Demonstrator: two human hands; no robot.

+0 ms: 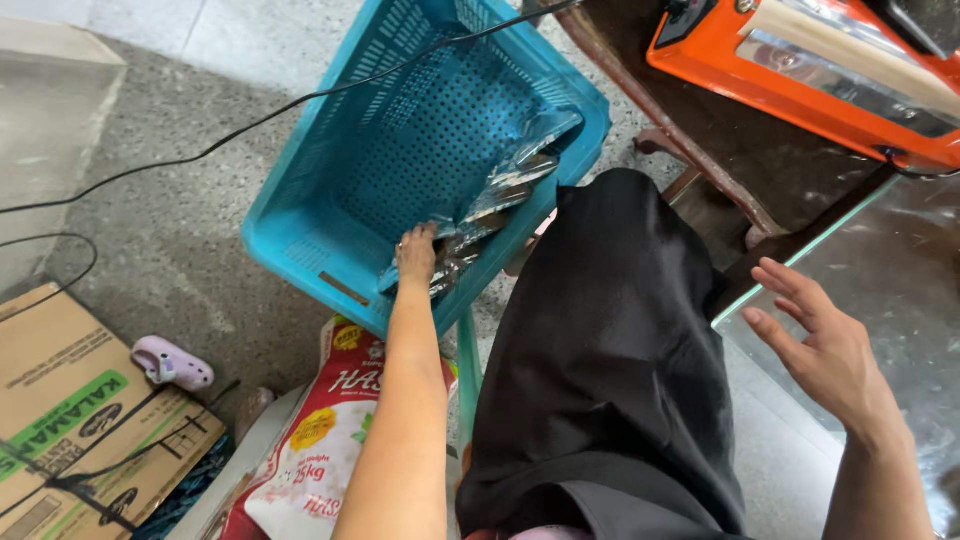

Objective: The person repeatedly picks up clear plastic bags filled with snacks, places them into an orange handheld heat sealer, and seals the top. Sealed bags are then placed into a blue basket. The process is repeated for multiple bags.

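My left hand (416, 253) reaches into the one blue plastic basket (330, 160) and touches the silver foil packets (490, 205) lying at its near wall. My fingers are hidden under the packets, so I cannot tell if they grip. How many packets there are is hard to count. My right hand (815, 345) is open and empty above the glass table (880, 270), near one orange machine (800, 75), which is cut off at the top edge.

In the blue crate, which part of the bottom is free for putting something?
The crate floor is bare from the far and left walls up to the foil packs. It is crowded along the near right wall, where the left hand touches the packs.
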